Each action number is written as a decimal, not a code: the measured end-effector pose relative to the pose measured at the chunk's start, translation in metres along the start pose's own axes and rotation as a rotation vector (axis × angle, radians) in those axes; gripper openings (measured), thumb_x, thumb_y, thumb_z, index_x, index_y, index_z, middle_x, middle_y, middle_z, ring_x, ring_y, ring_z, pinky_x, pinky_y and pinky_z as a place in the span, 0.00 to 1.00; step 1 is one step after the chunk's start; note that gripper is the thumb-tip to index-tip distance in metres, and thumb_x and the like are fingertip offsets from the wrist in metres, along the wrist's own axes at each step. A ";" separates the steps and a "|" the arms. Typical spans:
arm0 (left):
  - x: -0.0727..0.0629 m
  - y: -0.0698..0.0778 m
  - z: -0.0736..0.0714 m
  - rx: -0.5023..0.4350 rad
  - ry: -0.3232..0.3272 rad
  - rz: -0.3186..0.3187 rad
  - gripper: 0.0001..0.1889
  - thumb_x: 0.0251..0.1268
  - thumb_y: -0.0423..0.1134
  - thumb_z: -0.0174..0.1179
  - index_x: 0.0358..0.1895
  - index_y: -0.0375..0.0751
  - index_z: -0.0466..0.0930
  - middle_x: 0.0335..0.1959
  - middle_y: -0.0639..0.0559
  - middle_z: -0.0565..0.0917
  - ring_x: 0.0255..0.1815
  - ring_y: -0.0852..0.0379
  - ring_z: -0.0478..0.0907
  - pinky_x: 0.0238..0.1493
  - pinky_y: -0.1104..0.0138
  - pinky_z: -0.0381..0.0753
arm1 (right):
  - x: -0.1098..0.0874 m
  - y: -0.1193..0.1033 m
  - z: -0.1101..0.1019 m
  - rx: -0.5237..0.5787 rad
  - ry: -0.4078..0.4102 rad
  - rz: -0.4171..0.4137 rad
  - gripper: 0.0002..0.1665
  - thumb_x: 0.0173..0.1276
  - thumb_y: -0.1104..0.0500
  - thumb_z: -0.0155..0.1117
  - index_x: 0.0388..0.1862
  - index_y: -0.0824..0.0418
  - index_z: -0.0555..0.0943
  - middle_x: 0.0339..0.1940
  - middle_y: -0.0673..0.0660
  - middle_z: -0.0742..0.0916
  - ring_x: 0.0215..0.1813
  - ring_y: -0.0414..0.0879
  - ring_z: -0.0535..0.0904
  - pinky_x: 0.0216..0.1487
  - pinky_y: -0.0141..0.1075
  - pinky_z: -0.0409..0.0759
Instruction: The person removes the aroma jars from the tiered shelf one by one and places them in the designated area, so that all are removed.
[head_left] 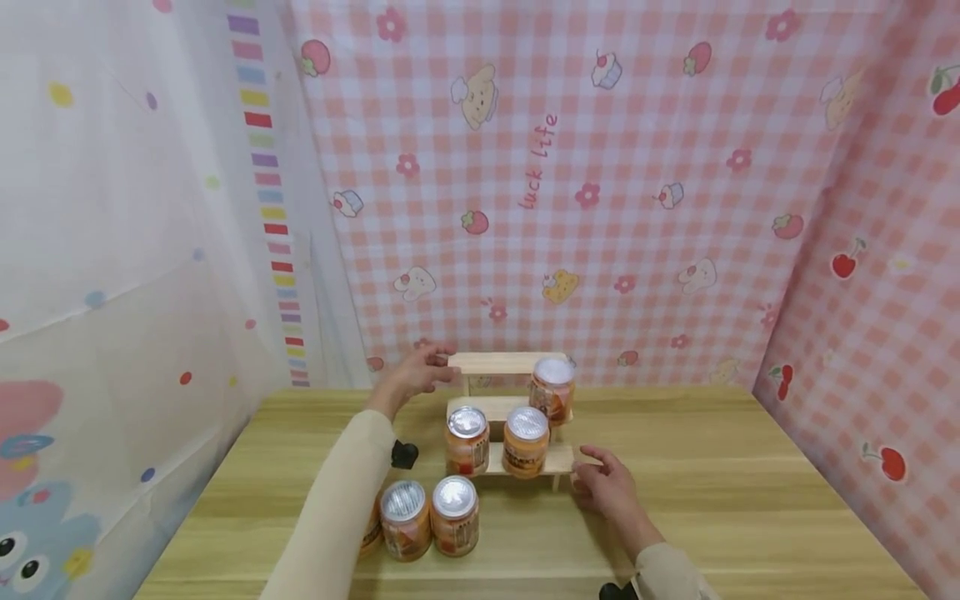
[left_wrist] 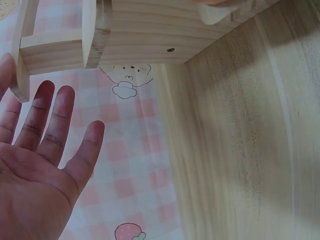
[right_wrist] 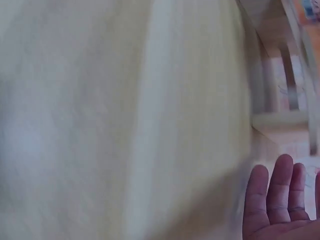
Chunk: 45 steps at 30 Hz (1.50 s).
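Three-tier wooden rack point(left_wrist: 145, 35) stands on the worktop point(head_left: 720, 467), back towards the pink checked cloth point(head_left: 645, 233) at 12 o'clock; the stepped tiers face the wearer, presumably so that each row shows above the one in front. Left hand point(head_left: 415, 377) is at the rack's 10 o'clock, by the end of the top tier point(head_left: 491, 362); its fingers point(left_wrist: 59, 120) are spread apart, clamped on nothing. Contact with the wood: cannot tell. Right hand point(head_left: 609, 487) is at 4 o'clock, just beside the end of the lowest tier point(head_left: 561, 458); its fingers point(right_wrist: 281, 192) are extended, slightly apart, holding nothing. Judgement: hands at opposite corners would suit steadying or squaring the rack without crossing the jars. Load: left front jar point(head_left: 467, 446) and right front jar point(head_left: 525, 450) stand upright on the lowest tier, a small gap between them; upper jar point(head_left: 552, 398) appears to stand at the 3 o'clock end of the middle tier point(head_left: 495, 408). At 7 o'clock, near jar point(head_left: 455, 521), neighbouring jar point(head_left: 406, 525) and a part-hidden jar point(head_left: 371, 537) behind the left sleeve point(head_left: 333, 500) stand closely grouped on the worktop, probably for easy reach. Visible lids face up, keeping the jars stable on their bases.
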<state>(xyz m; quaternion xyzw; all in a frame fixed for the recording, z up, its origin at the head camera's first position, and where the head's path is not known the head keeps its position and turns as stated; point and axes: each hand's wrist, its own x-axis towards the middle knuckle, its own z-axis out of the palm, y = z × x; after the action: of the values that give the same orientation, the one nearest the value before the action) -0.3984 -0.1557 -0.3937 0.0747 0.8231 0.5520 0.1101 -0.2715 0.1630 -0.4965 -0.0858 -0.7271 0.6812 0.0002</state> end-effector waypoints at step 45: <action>-0.002 -0.003 0.005 -0.018 0.033 -0.083 0.27 0.71 0.43 0.61 0.71 0.49 0.67 0.64 0.37 0.73 0.59 0.42 0.75 0.54 0.48 0.79 | 0.032 -0.099 0.027 -0.248 -0.026 -0.277 0.41 0.65 0.51 0.71 0.73 0.57 0.66 0.63 0.63 0.74 0.65 0.57 0.70 0.57 0.49 0.76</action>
<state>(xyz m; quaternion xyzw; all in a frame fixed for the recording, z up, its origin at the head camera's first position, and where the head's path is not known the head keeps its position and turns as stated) -0.3955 -0.1525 -0.3977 0.0305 0.8223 0.5554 0.1200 -0.3187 0.1348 -0.4040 0.0247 -0.8102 0.5809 0.0738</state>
